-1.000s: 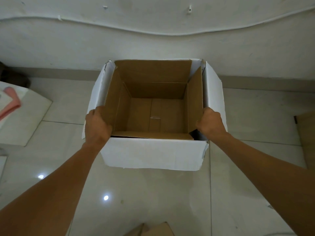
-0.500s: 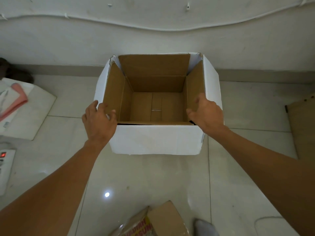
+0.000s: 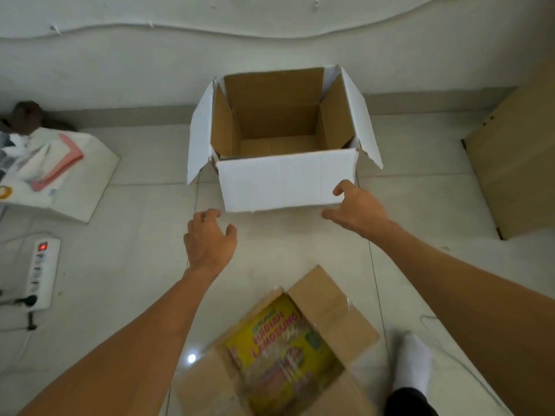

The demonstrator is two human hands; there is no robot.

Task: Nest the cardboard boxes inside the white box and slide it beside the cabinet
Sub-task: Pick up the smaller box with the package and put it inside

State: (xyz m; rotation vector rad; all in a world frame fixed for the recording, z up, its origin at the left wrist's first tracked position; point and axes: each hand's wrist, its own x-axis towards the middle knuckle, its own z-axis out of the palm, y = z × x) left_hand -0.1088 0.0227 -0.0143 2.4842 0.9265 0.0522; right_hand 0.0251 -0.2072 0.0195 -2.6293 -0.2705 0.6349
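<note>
The tiled floor (image 3: pixel 126 265) runs up to a pale wall (image 3: pixel 120 70). At the right edge stands a brown cabinet (image 3: pixel 516 163). The white box (image 3: pixel 285 184) sits on the floor near the wall, upright and open, its brown inside bare and its side flaps splayed outward, well apart from the cabinet. Nearer the person lies an open cardboard box (image 3: pixel 327 307) with a yellow printed panel inside. The right hand (image 3: pixel 357 210) is open, fingers spread, at the white box's lower right corner; whether it touches is unclear. The left hand (image 3: pixel 208 240) is open too, empty, just short of the lower left corner. A white power strip (image 3: pixel 42 273) lies at the left.
</note>
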